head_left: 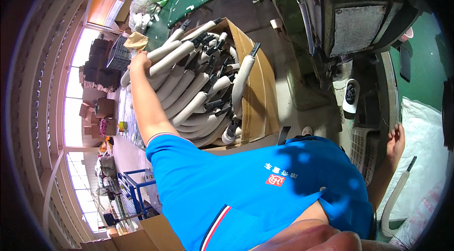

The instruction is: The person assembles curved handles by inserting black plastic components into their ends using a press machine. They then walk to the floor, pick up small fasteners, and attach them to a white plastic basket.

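A tall cardboard box (259,99) stands in front of me, packed with several curved tubes sleeved in pale grey foam with black ends. My left hand (140,62) reaches over the pile at its far left, with its fingers closed round a foam-sleeved tube (163,51); part of the grip is hidden. One foam-sleeved tube (242,78) sticks up against the box's right wall. On the right, my right hand (395,146) is beside the green table's edge, fingers loosely bent and apart, holding nothing visible. Close to it, a single foam-sleeved tube (397,196) lies on white sheeting (423,156).
A heavy dark machine (359,24) rises at the far right, with a phone (405,63) on the green table (421,85) beside it. A white plastic basket (362,151) sits below. At left are stacked cartons (104,108) and a blue metal frame (135,187).
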A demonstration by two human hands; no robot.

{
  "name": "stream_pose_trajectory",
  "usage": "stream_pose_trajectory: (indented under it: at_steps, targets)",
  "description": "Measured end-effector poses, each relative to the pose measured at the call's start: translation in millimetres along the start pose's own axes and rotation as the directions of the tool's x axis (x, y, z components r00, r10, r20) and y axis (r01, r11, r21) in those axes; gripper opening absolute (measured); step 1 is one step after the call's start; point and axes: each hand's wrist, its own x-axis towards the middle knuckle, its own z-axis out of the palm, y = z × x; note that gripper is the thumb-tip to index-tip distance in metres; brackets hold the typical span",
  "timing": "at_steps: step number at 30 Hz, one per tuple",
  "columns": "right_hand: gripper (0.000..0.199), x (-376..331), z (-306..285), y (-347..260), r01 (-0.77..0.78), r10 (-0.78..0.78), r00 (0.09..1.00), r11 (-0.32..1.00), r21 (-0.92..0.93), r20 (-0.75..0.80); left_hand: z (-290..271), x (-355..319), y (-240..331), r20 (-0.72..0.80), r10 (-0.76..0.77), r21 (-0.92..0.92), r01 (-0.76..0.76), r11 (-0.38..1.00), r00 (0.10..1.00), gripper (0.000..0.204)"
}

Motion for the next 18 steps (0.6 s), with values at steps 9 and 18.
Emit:
stream_pose_trajectory:
  at_steps: [9,18]
  targets:
    - [0.024,-39,-82,-4,0.077,-0.129,0.949,0.979,-0.186,-0.286,26,91,-11,-0.051,0.44,0.066,-0.436,0.897,0.897,0.05]
    - [0.051,-168,-181,-45,-0.717,-0.717,0.549,-0.14,-0.683,-0.43,-11,103,-4,-0.382,0.207,0.057,-0.2,0.978,0.901,0.067]
